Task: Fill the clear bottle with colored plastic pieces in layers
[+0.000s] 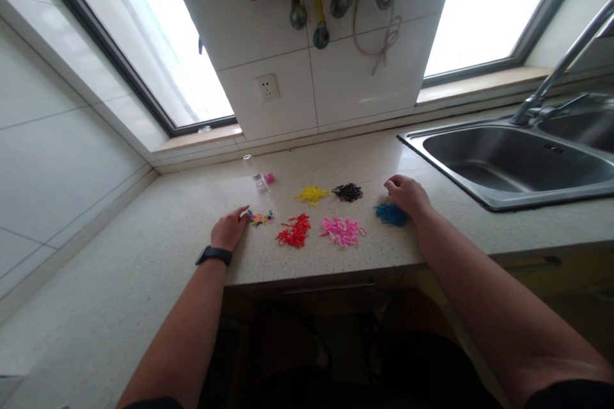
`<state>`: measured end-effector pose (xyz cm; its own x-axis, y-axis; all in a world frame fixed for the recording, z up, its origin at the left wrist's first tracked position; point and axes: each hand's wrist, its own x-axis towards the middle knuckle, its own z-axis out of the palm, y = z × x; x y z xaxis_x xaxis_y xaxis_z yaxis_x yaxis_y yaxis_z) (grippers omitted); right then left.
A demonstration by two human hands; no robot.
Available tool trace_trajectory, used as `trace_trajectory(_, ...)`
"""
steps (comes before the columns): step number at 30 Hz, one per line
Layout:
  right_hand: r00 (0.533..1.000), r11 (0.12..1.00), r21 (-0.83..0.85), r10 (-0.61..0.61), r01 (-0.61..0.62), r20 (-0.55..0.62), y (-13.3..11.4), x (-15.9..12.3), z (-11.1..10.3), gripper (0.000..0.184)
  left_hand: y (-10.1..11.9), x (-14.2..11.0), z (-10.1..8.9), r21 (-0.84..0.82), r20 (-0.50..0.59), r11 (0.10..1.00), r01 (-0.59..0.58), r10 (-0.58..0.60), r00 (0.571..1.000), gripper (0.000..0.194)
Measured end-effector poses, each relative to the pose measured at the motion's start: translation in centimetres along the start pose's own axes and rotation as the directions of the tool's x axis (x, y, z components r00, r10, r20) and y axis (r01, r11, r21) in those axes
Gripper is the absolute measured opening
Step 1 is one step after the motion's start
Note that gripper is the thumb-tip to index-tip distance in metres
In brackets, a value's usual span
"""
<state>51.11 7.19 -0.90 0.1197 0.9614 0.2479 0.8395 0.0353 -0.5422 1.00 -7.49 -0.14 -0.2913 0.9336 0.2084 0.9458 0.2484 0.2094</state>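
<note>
My left hand (230,229), with a dark watch at the wrist, rests on the counter at the edge of a small mixed-colour pile of rubber bands (260,218). Its fingers reach toward that pile, thumb and forefinger a little apart. On the other side, my right hand (409,194) is over the far edge of the blue rubber bands (390,215), fingertips drawn together; whatever they hold is too small to make out. Between the hands lie red rubber bands (294,232), pink rubber bands (342,231), yellow rubber bands (311,195) and black rubber bands (348,192), each in its own heap.
Behind the mixed pile a clear small bottle (249,165) and a pink cap (269,177) are on the pale counter (192,307). A steel sink (499,160) with a faucet (532,105) is set in at the right. A tiled wall with pipes and a socket (267,86) rises behind.
</note>
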Motion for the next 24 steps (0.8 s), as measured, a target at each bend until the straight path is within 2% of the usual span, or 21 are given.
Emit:
trace_trajectory(3,1.0,1.0,-0.005,0.008,-0.008,-0.01,-0.1,0.0,0.0,0.033,0.4,0.1,0.1,-0.019,0.0,0.999,0.043,-0.043,0.999,0.033)
trace_trajectory(7,1.0,1.0,0.022,0.005,-0.005,0.0,-0.2,0.0,-0.2,0.031,0.1,-0.1,0.3,-0.206,-0.101,0.978,0.04,-0.062,0.993,0.029)
trace_trajectory(10,1.0,0.998,0.061,0.008,-0.009,0.016,-0.3,-0.2,-0.5,0.03,0.1,-0.5,0.1,-0.316,-0.14,0.949,0.007,-0.054,0.989,0.035)
trace_trajectory(13,1.0,0.994,0.113,0.006,-0.008,0.022,-0.1,-0.3,-0.8,0.03,1.5,-1.6,-0.4,-0.399,-0.137,0.915,-0.06,0.005,0.991,0.043)
trace_trajectory(15,1.0,0.988,0.155,-0.001,-0.002,0.017,0.0,-0.3,-0.9,0.03,3.5,-2.6,-0.9,-0.522,-0.098,0.848,-0.09,0.045,0.994,0.046)
trace_trajectory(16,1.0,0.985,0.171,-0.001,-0.001,0.013,0.0,-0.3,-0.9,0.03,4.9,-3.2,-1.1,-0.652,-0.053,0.755,-0.068,0.045,0.998,0.045)
trace_trajectory(18,1.0,0.982,0.19,0.0,-0.002,0.006,0.1,-0.3,-1.0,0.03,8.0,-4.7,-1.6,-0.87,0.1,0.488,0.07,0.036,0.994,0.044)
trace_trajectory(20,1.0,0.982,0.187,0.006,-0.006,0.003,0.1,-0.3,-1.0,0.03,11.3,-6.5,-1.9,-0.952,0.223,0.237,0.194,0.106,0.969,0.038)
trace_trajectory(22,1.0,0.985,0.174,0.008,-0.009,0.007,0.1,-0.3,-1.0,0.029,14.4,-8.3,-2.0,-0.943,0.332,0.096,0.318,0.208,0.92,0.035)
trace_trajectory(24,1.0,0.986,0.165,0.011,-0.013,0.014,0.0,-0.4,-1.1,0.028,16.9,-9.9,-1.9,-0.908,0.41,0.034,0.418,0.275,0.869,0.036)
